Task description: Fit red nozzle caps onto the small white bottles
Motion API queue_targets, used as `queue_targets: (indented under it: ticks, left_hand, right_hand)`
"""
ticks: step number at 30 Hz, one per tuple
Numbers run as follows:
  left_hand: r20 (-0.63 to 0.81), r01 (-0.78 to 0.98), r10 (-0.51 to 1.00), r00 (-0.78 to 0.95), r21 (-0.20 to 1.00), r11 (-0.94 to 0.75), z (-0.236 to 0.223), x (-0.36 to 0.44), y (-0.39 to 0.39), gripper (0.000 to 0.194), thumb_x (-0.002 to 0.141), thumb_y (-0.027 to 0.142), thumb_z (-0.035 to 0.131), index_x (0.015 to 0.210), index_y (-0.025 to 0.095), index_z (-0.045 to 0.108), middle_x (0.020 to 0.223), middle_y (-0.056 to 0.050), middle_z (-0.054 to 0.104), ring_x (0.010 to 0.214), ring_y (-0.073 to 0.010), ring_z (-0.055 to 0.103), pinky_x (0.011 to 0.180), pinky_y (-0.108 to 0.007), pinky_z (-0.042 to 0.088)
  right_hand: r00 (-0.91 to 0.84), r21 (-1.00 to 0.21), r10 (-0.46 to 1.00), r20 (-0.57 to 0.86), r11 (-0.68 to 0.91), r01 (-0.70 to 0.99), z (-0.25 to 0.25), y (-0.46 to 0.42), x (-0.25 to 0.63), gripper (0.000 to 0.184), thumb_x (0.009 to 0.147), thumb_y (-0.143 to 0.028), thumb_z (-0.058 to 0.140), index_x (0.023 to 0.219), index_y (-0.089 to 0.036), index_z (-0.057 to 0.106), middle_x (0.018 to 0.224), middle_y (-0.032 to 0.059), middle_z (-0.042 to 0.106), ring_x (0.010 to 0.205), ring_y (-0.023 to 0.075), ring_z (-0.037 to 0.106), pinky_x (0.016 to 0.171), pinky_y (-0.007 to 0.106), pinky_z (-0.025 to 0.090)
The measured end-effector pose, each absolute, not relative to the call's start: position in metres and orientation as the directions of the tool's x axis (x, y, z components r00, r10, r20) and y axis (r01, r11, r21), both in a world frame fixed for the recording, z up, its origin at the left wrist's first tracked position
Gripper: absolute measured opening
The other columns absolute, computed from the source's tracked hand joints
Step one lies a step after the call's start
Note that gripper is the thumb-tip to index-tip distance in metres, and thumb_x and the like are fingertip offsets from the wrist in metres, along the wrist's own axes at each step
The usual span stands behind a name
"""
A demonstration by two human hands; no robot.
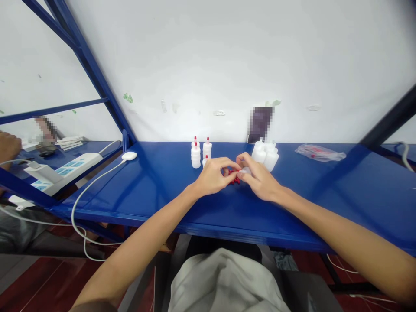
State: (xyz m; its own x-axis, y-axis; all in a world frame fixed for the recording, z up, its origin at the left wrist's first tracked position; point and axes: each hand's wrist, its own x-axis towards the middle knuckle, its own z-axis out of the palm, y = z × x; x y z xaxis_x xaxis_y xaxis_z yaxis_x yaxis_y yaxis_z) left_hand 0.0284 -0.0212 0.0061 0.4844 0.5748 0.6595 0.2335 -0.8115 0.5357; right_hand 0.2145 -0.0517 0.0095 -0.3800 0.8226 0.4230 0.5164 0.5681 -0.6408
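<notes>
Above the table my two hands meet at the fingertips. My left hand (214,177) is closed in a pinch at a small red cap (238,171), partly covered by the fingers. Closed around a translucent white nozzle top (246,170) is my right hand (262,181), with the nozzle pointing towards the left fingertips. Several loose red caps (234,180) lie on the table just beneath the fingers. To the left, white squeeze bottles with red tips (196,157) stand upright, one partly hidden behind my left hand. White bottles without red tips (270,159) are grouped behind my right hand.
A blue table (156,182) runs along the wall. A blurred dark device (260,123) leans there. A clear plastic bag (320,152) lies right. Left are a white cable puck (129,156), a power strip (68,173) and another person's hand (9,145).
</notes>
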Motion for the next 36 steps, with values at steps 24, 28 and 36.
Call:
queue_targets:
  ticks: [24, 28, 36]
  left_hand:
    - [0.385, 0.067, 0.749, 0.539, 0.867, -0.493, -0.007, 0.037, -0.031, 0.022, 0.089, 0.033, 0.058, 0.102, 0.016, 0.060, 0.060, 0.003, 0.061, 0.047, -0.0075, 0.053, 0.049, -0.017, 0.042]
    - [0.427, 0.119, 0.880, 0.206, 0.882, -0.456, -0.001, 0.021, -0.013, 0.020, 0.091, 0.038, 0.055, 0.100, 0.020, 0.054, 0.052, 0.008, 0.053, 0.041, -0.0078, 0.047, 0.046, -0.018, 0.037]
    - [0.538, 0.693, 0.841, 0.047, 0.589, -0.416, 0.003, -0.013, 0.016, 0.015, 0.091, 0.029, 0.050, 0.100, 0.023, 0.061, 0.058, 0.004, 0.061, 0.054, -0.0150, 0.057, 0.063, -0.026, 0.039]
  right_hand:
    - [-0.387, -0.749, 0.841, 0.379, 0.524, 0.405, -0.001, -0.048, 0.213, 0.021, 0.099, -0.041, 0.039, 0.109, -0.024, 0.042, 0.068, -0.0020, 0.063, 0.059, 0.0180, 0.058, 0.058, 0.029, 0.041]
    - [-0.308, -0.662, 0.862, 0.403, 0.506, 0.553, -0.003, -0.041, 0.216, 0.029, 0.100, -0.048, 0.035, 0.110, -0.023, 0.046, 0.061, -0.0047, 0.052, 0.056, 0.0171, 0.053, 0.059, 0.030, 0.039]
    - [-0.162, -0.661, 0.848, 0.504, 0.500, 0.559, -0.001, -0.040, 0.215, 0.034, 0.076, -0.049, 0.073, 0.085, -0.021, 0.056, 0.053, -0.0067, 0.047, 0.050, 0.0129, 0.044, 0.057, 0.029, 0.036]
